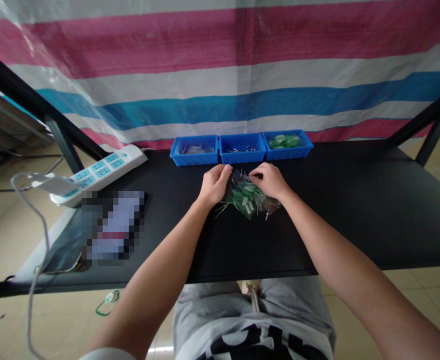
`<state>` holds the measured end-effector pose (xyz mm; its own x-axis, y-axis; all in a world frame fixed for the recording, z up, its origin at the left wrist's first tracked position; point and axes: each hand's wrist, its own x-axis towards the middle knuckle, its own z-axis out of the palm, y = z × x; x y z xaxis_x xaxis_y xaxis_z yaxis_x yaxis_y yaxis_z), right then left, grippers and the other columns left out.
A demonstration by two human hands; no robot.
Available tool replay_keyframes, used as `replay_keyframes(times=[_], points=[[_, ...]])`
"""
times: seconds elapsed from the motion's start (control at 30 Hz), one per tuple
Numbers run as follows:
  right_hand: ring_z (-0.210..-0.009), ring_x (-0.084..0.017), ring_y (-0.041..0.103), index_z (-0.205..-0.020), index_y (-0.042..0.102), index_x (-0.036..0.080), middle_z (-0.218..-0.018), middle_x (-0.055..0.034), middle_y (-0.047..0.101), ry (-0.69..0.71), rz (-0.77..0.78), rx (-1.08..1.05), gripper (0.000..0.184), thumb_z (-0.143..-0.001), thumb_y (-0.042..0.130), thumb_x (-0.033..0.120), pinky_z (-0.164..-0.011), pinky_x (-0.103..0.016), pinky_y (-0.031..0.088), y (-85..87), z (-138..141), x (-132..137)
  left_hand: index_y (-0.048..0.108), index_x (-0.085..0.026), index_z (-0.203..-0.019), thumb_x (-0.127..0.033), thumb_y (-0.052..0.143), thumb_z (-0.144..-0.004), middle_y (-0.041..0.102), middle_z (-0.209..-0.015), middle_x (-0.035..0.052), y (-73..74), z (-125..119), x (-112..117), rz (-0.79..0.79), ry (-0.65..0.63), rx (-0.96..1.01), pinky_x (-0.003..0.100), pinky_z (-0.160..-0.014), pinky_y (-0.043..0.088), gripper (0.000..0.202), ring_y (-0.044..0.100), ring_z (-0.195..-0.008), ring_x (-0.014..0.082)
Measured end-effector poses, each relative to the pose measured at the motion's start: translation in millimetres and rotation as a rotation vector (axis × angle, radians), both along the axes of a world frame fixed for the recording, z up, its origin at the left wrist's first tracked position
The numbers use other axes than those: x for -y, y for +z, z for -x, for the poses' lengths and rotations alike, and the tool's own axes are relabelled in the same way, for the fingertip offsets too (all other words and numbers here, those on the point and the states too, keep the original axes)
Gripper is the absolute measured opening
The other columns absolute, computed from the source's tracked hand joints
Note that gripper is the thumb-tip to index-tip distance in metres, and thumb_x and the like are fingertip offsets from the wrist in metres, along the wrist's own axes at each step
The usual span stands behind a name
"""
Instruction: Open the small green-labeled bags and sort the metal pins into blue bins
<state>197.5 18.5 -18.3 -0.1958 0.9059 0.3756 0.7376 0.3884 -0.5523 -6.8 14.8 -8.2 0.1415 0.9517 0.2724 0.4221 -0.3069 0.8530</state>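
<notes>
A clear plastic bag (247, 199) with small green parts and thin metal pins lies on the black table (355, 210) in front of me. My left hand (214, 184) is closed on the bag's left upper edge. My right hand (268, 180) pinches the bag's right upper edge, fingers curled. A few loose pins stick out beside the bag near my left wrist.
Three blue bins stand in a row behind the bag: the left bin (194, 150) holds clear bags, the middle bin (242, 148) metal pins, the right bin (287, 144) green parts. A white power strip (100, 172) and a blurred flat object (113, 227) lie at left.
</notes>
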Motion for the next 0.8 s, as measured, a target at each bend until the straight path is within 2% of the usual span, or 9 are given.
replay_keyframes(times=[0.17,0.37,0.43,0.6,0.7,0.8], points=[[-0.072,-0.02,0.064,-0.075,0.075,0.021,-0.077,-0.0047,0.07,0.03,0.056,-0.057,0.006,-0.076,0.069,0.02,-0.071,-0.034,0.049,5.6,-2.8,5.6,0.068,-0.016,-0.091,-0.055,0.044,-0.091,0.071,-0.087,0.0051,2.1,-0.5,0.7,-0.059,-0.027,-0.074,0.028,-0.075,0.049,0.046,0.064,-0.08,0.0179],[-0.086,-0.022,0.066,-0.079,0.075,0.021,-0.085,-0.0051,0.075,0.153,-0.128,-0.147,0.006,-0.08,0.07,0.023,-0.084,-0.037,0.05,10.1,-3.1,11.9,0.068,-0.016,-0.093,-0.038,0.054,-0.088,0.07,-0.089,0.0056,6.8,1.1,2.8,-0.216,-0.042,-0.166,0.029,-0.079,0.049,0.027,0.064,-0.083,0.0174],[-0.086,-0.021,0.068,-0.082,0.075,0.021,-0.085,-0.0049,0.075,0.214,-0.148,-0.199,0.008,-0.082,0.068,0.024,-0.083,-0.034,0.052,12.4,-1.2,16.1,0.067,-0.016,-0.094,-0.036,0.054,-0.088,0.07,-0.091,0.006,9.5,0.6,5.0,-0.278,-0.084,-0.184,0.028,-0.08,0.049,0.024,0.064,-0.085,0.0173],[-0.078,-0.019,0.071,-0.096,0.074,0.022,-0.088,-0.0051,0.075,0.222,-0.1,-0.256,0.016,-0.083,0.067,0.029,-0.074,-0.03,0.056,14.7,6.9,26.6,0.065,-0.017,-0.078,-0.037,0.047,-0.094,0.066,-0.076,0.0049,13.6,-5.3,10.5,-0.375,-0.262,-0.279,0.028,-0.071,0.045,0.031,0.06,-0.073,0.0155],[-0.08,-0.02,0.072,-0.104,0.071,0.022,-0.089,-0.005,0.074,0.203,-0.095,-0.252,0.023,-0.082,0.068,0.03,-0.076,-0.03,0.056,14.7,10.4,29.4,0.06,-0.016,-0.071,-0.033,0.044,-0.095,0.061,-0.07,0.0039,13.0,-9.3,11.8,-0.387,-0.291,-0.3,0.027,-0.068,0.043,0.034,0.057,-0.068,0.0146],[-0.082,-0.021,0.072,-0.106,0.07,0.022,-0.09,-0.0056,0.074,0.204,-0.104,-0.238,0.029,-0.079,0.071,0.032,-0.077,-0.031,0.055,16.2,10.4,30.0,0.059,-0.016,-0.071,-0.03,0.043,-0.095,0.06,-0.07,0.0034,12.8,-10.9,12.4,-0.351,-0.269,-0.273,0.027,-0.065,0.042,0.031,0.055,-0.066,0.0141]])
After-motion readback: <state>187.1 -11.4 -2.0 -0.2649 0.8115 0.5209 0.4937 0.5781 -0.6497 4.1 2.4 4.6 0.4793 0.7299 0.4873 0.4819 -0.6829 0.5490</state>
